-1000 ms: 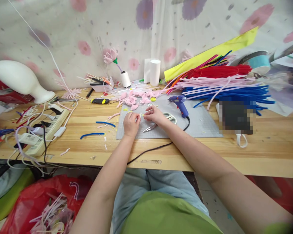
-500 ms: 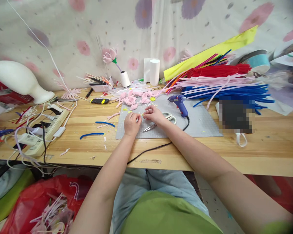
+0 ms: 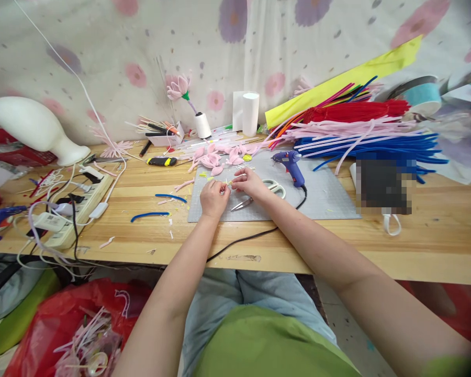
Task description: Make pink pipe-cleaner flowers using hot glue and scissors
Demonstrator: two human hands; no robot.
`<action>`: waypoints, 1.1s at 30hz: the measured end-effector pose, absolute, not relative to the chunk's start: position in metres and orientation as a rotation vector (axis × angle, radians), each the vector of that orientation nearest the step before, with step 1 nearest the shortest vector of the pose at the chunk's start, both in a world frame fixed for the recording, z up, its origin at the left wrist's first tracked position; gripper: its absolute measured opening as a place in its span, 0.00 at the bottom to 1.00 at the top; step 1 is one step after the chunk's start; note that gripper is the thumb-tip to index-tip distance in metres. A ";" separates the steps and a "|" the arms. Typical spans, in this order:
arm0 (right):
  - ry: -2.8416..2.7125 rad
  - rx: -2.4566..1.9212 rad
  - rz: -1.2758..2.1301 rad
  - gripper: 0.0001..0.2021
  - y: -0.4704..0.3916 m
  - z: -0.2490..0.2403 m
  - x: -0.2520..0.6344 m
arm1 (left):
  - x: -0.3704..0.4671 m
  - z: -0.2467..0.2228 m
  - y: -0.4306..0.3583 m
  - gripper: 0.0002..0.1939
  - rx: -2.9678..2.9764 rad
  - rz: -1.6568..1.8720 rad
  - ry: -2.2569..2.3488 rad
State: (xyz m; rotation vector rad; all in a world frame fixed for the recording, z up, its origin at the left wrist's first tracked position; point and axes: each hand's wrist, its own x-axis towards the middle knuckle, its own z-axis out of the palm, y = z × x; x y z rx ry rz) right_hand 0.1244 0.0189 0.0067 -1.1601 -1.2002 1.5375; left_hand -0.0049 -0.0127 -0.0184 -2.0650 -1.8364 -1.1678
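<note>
Over the left part of a grey cutting mat (image 3: 325, 201), my left hand (image 3: 214, 200) is closed in a pinch, thumb against forefinger. Close beside it, my right hand (image 3: 248, 183) pinches too, its fingertips almost meeting the left ones. Between the fingertips shows a tiny pale yellow piece (image 3: 229, 183), too small to make out and partly covered by the fingers. White-handled scissors (image 3: 277, 189) lie under my right wrist, blades pointing left. A blue glue gun (image 3: 292, 166) rests to their right. Pink pipe-cleaner petals (image 3: 210, 157) lie just beyond the hands.
Two blue pipe-cleaner pieces (image 3: 149, 214) and a yellow-black utility knife (image 3: 161, 161) lie left of the mat. Bundled blue pipe cleaners (image 3: 361, 147) fill the back right. A black cord (image 3: 243, 240) crosses the front. The power strip (image 3: 88, 201) with tangled cables stands left.
The view has shifted slightly, moving the scene a little to the right. Both hands keep nearly the same pinched pose over the mat, with no clear change in what they hold.
</note>
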 end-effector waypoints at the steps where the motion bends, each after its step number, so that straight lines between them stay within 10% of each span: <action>1: -1.200 -1.162 1.536 0.17 0.019 0.006 0.124 | -0.005 -0.019 -0.013 0.08 -2.063 -1.169 -1.833; 26: -1.194 -1.165 1.564 0.17 0.019 0.011 0.127 | -0.005 -0.016 -0.019 0.09 -2.087 -1.149 -1.806; 33: -1.218 -1.151 1.609 0.17 0.022 0.010 0.132 | -0.023 -0.015 -0.016 0.11 -1.964 -1.632 -1.928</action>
